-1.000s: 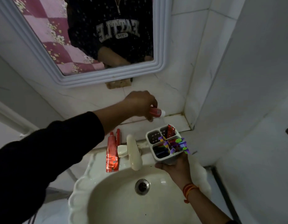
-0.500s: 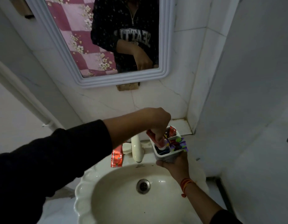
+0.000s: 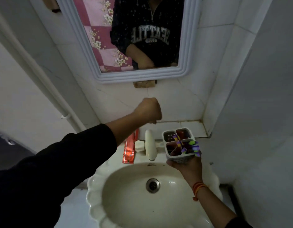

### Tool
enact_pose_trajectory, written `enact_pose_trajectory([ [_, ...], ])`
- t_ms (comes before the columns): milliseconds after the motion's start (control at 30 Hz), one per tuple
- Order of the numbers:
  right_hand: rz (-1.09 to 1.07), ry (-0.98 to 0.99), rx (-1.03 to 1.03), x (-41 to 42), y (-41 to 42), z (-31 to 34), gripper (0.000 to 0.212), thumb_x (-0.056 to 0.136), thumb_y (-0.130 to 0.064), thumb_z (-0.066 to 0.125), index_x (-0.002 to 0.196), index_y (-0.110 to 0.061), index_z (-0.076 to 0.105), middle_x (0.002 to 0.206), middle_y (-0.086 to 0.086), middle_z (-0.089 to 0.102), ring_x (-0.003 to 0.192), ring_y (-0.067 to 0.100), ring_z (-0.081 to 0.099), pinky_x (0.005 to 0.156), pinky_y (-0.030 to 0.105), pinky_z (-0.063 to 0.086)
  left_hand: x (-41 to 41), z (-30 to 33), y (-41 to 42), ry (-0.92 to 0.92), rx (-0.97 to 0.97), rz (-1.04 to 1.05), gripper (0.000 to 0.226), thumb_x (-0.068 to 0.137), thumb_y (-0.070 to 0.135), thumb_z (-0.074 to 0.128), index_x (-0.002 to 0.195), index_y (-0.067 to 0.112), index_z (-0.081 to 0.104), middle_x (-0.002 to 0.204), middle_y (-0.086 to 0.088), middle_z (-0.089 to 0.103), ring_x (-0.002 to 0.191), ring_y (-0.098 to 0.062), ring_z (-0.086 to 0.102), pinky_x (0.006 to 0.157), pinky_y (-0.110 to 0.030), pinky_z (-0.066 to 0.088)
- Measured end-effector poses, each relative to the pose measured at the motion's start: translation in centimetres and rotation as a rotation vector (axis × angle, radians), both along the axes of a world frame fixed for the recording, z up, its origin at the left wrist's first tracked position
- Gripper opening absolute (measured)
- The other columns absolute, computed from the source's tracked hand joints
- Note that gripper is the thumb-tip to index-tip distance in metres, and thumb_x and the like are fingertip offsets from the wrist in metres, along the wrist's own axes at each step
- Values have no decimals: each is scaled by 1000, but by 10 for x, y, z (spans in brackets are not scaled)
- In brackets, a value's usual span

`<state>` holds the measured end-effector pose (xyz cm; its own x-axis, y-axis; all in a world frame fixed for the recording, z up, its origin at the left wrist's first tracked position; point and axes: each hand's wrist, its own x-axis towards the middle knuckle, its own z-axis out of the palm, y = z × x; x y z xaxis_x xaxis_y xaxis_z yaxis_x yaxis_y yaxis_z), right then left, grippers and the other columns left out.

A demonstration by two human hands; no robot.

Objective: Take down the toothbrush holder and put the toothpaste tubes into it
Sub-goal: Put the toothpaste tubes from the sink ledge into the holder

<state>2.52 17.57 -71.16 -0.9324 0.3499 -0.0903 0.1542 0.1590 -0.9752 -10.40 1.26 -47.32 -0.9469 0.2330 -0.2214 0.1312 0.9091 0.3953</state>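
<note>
Head view, entries taken near to far, all positions referred to the tap [image 3: 149,146]. Nearest, below the tap: sink [image 3: 99,191], basin bare, drain visible. Right of the tap, just above the sink's rim: toothbrush holder [image 3: 179,145] is cupped from beneath by the right hand [image 3: 186,165], fingers closed around its base; it is held upright with the openings facing up, presumably so tubes can be dropped in from above. Red tubes are seen in two compartments; purple-and-green toothbrushes [image 3: 191,146] lean out of the right side. Left of the tap, flat on the ledge surface: red toothpaste tube [image 3: 129,151], not yet loaded, partly hidden by the left forearm. Above and behind the tap: left hand [image 3: 148,111] curled into a loose fist, clear of the holder; whether anything is gripped inside it cannot be told. Farthest, on the wall: mirror [image 3: 185,66]. Judgement: loading partly done, one tube outstanding.
</note>
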Motion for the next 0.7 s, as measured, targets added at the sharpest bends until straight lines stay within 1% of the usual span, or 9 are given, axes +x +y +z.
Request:
enact_pose_trajectory([
  [67, 4, 4, -5, 0, -1, 2, 100, 39, -28, 106, 127, -14, 62, 116, -3, 73, 102, -23, 62, 80, -6, 47, -10, -19, -24, 26, -57, 55, 15, 80, 7, 67, 87, -2, 78, 82, -13, 79, 73, -24, 78, 75, -34, 64],
  [167, 13, -16, -14, 1, -1, 2, 108, 34, -45, 102, 130, -14, 64, 120, -1, 76, 113, 3, 70, 82, -2, 50, -16, -57, -53, -45, -196, 121, 21, 81, 20, 65, 68, 5, 59, 95, -17, 75, 92, -32, 74, 73, -24, 52],
  [200, 15, -23, -17, 1, 0, 2, 111, 33, -48, 102, 131, -13, 63, 121, 0, 75, 116, 9, 70, 83, -1, 51, -17, -70, -61, -53, -200, 141, 23, 82, 23, 65, 68, 6, 56, 99, -18, 74, 96, -34, 72, 71, -23, 47],
  [267, 16, -28, -15, 4, -1, 4, 115, 32, -56, 101, 132, -14, 63, 123, 0, 75, 117, 12, 70, 90, 5, 54, -15, -89, -69, -68, -208, 145, 23, 82, 25, 67, 88, 3, 65, 105, -20, 72, 99, -35, 70, 71, -25, 43],
  [367, 17, -3, -20, 5, 0, 4, 118, 29, -69, 97, 130, -19, 64, 122, -1, 75, 118, 11, 70, 104, 36, 58, -18, -111, -72, -56, -213, 132, 41, 80, 26, 73, 110, 0, 65, 113, -20, 68, 103, -33, 68, 73, -26, 47],
  [400, 22, 6, -19, 5, 0, 3, 119, 28, -70, 97, 130, -19, 64, 122, -2, 75, 118, 12, 70, 106, 42, 57, -20, -118, -72, -43, -223, 122, 45, 79, 27, 75, 114, 1, 64, 117, -20, 66, 105, -33, 67, 77, -28, 50],
  [533, -2, 3, -40, 4, -5, -1, 114, 31, -60, 101, 132, -22, 63, 123, -6, 75, 119, 8, 69, 109, 43, 54, -31, -138, -66, 21, -310, 34, 48, 83, 23, 73, 126, 5, 59, 128, -19, 60, 116, -34, 63, 94, -37, 52],
  [633, 10, 0, -43, 5, -5, 0, 113, 33, -57, 102, 134, -23, 62, 126, -6, 74, 121, 10, 68, 110, 46, 54, -31, -144, -65, 64, -327, 26, 45, 85, 25, 71, 125, 6, 60, 128, -17, 60, 117, -34, 62, 95, -38, 51],
  [700, 11, -4, -61, 4, -6, 0, 113, 32, -56, 102, 133, -23, 63, 125, -6, 75, 120, 9, 69, 109, 46, 54, -33, -149, -67, 87, -289, 35, 37, 92, 25, 61, 124, 5, 60, 128, -18, 61, 117, -34, 61, 95, -38, 50],
])
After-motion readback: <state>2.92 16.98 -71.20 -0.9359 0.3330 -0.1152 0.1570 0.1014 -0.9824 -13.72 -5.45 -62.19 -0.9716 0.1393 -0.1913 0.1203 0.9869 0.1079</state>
